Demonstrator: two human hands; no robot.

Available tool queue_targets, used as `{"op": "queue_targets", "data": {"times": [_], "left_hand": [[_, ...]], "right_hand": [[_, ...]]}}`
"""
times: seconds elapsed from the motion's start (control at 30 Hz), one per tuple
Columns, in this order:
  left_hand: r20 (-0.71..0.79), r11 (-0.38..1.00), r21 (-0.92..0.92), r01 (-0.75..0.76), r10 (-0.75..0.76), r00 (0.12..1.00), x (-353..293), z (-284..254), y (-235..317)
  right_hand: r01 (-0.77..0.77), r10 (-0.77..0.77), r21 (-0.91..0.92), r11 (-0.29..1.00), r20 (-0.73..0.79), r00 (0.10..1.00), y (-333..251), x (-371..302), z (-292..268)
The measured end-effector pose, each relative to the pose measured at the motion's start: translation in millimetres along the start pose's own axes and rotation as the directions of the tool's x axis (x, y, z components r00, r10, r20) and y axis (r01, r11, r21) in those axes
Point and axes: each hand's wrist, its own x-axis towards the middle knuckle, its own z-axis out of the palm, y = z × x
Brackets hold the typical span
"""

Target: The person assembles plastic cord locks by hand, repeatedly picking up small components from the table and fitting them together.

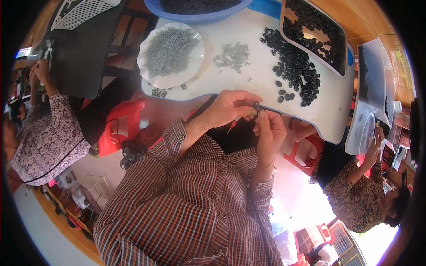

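Note:
Both hands meet in front of my chest, just off the near edge of the white table (208, 84). A small black oval part (256, 106) is pinched between the thumb and fingers of my left hand (230, 107). Close against it, my right hand (270, 127) has its thumb and fingers pressed together; whatever they hold is too small to make out. Beyond my hands lies a spread of small greyish clear pieces (232, 57). To the right, many loose black oval parts (306, 75) are heaped on the table.
A scalloped white plate (198, 66) of small grey pieces stands left, behind it a blue basket (195, 17) of black parts. A white tray (345, 44) with black parts sits back right. People work at the left (53, 133) and right (359, 195), near red stools (120, 128).

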Motion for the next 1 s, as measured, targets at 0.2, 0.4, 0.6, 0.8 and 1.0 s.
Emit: {"op": "queue_targets", "data": {"times": [0.2,0.4,0.6,0.8,1.0], "left_hand": [[0.016,0.996,0.081,-0.042,0.040,0.999,-0.1,-2.7,-4.4],[0.052,0.969,0.221,-0.113,0.104,0.993,0.7,-4.0,-7.6],[0.059,0.954,0.272,-0.123,0.111,0.992,0.1,-4.6,-8.0],[0.066,0.933,0.322,-0.161,0.148,0.987,-0.6,-5.0,-6.4],[0.091,0.855,0.458,-0.241,0.224,0.970,-0.2,-3.3,-2.2]], "right_hand": [[-0.014,0.014,-0.035,0.999,0.001,1.000,-1.4,-0.4,0.1],[-0.029,0.029,-0.057,0.998,0.004,1.000,-0.8,-0.3,0.9],[-0.048,0.048,-0.044,0.998,0.021,0.999,-1.1,-0.4,-0.7],[-0.059,0.060,-0.025,0.998,0.044,0.997,-0.5,-0.1,-1.8],[-0.060,0.061,-0.044,0.997,0.027,0.998,0.2,0.4,-1.3]]}}
